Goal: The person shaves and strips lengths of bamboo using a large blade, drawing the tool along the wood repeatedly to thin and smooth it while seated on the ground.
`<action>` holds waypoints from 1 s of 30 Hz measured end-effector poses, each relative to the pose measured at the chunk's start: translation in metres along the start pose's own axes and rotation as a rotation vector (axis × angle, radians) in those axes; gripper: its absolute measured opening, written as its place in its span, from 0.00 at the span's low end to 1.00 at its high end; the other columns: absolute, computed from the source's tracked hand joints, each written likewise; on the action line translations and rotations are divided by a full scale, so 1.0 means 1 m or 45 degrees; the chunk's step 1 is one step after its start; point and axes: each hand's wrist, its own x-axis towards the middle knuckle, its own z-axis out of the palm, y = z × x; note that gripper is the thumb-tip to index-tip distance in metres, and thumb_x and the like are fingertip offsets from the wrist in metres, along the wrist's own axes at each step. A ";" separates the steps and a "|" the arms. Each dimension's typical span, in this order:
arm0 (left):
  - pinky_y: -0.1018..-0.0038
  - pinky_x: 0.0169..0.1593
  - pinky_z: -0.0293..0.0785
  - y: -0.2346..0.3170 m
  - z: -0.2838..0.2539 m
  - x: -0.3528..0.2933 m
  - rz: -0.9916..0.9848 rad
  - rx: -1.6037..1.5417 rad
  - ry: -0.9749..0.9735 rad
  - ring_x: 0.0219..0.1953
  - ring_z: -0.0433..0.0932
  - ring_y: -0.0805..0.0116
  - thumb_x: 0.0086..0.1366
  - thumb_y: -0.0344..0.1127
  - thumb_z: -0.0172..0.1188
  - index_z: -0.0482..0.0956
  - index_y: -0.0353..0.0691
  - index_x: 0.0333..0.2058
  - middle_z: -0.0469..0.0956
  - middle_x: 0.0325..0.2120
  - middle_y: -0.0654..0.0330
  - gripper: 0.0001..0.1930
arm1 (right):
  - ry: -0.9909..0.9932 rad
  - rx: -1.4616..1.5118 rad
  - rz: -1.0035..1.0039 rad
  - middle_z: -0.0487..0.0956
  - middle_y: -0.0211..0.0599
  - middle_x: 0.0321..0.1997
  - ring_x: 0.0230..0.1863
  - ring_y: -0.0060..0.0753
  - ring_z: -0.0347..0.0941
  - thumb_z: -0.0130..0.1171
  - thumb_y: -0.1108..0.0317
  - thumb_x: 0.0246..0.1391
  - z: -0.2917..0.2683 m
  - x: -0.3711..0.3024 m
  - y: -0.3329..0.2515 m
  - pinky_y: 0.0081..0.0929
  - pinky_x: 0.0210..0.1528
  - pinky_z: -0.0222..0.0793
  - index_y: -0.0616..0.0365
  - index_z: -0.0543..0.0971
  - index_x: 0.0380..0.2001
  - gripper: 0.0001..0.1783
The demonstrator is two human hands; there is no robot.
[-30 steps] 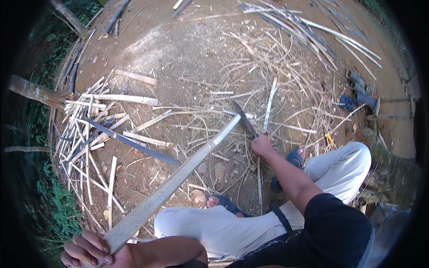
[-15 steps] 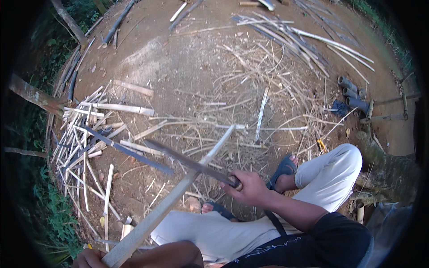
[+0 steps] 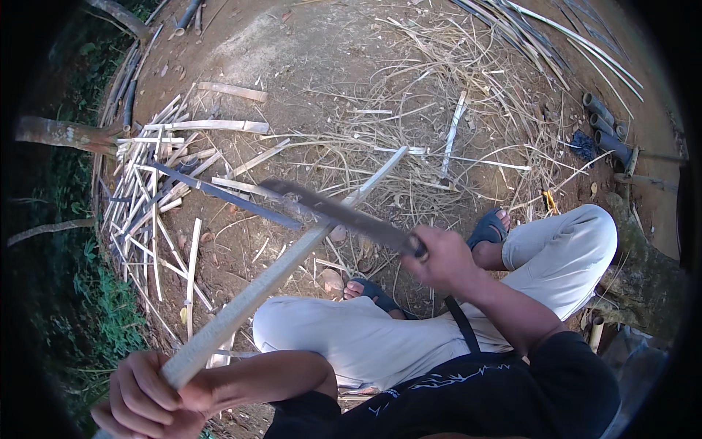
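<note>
My left hand (image 3: 150,395) is wrapped round the near end of a long, pale bamboo strip (image 3: 256,293), which slants away from me toward the middle of the ground. In my right hand (image 3: 441,257) is the handle of a machete (image 3: 344,219). Its dark, broad blade points left and lies across the strip, past the strip's middle. The blade looks slightly smeared by motion. Whether the edge bites into the strip or only rests on it, I cannot tell.
Left of me lies a heap of split bamboo pieces (image 3: 153,190) with a dark strip (image 3: 227,196) across it. Curly shavings (image 3: 409,168) cover the ground ahead. Bamboo tubes (image 3: 610,132) lie at the right, and long strips (image 3: 526,36) at the far right.
My left hand has come further into view with the strip. The machete has shifted slightly right and up in the picture, still across the strip. The whole view has tilted nearer to me.
</note>
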 end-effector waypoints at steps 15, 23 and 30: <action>0.91 0.11 0.60 -0.004 0.020 -0.001 0.108 -0.069 -0.077 0.05 0.59 0.87 0.53 0.33 0.59 0.60 0.49 0.15 0.61 0.03 0.76 0.16 | -0.074 0.021 0.013 0.77 0.48 0.22 0.24 0.52 0.76 0.66 0.65 0.46 0.001 0.005 0.019 0.43 0.30 0.71 0.59 0.77 0.32 0.13; 0.85 0.15 0.48 -0.030 0.028 -0.004 -0.001 -0.140 -0.147 0.09 0.51 0.85 0.70 0.56 0.52 0.61 0.47 0.20 0.55 0.08 0.76 0.25 | -0.104 -0.336 0.658 0.82 0.50 0.30 0.33 0.56 0.80 0.62 0.60 0.50 0.012 0.022 0.145 0.46 0.37 0.75 0.63 0.77 0.29 0.15; 0.86 0.15 0.50 -0.034 0.034 -0.007 -0.031 -0.104 -0.251 0.08 0.51 0.86 0.71 0.57 0.51 0.62 0.47 0.20 0.55 0.08 0.77 0.25 | -0.029 -0.207 0.015 0.80 0.55 0.29 0.32 0.57 0.80 0.63 0.62 0.48 0.018 0.020 0.122 0.47 0.37 0.75 0.63 0.79 0.29 0.13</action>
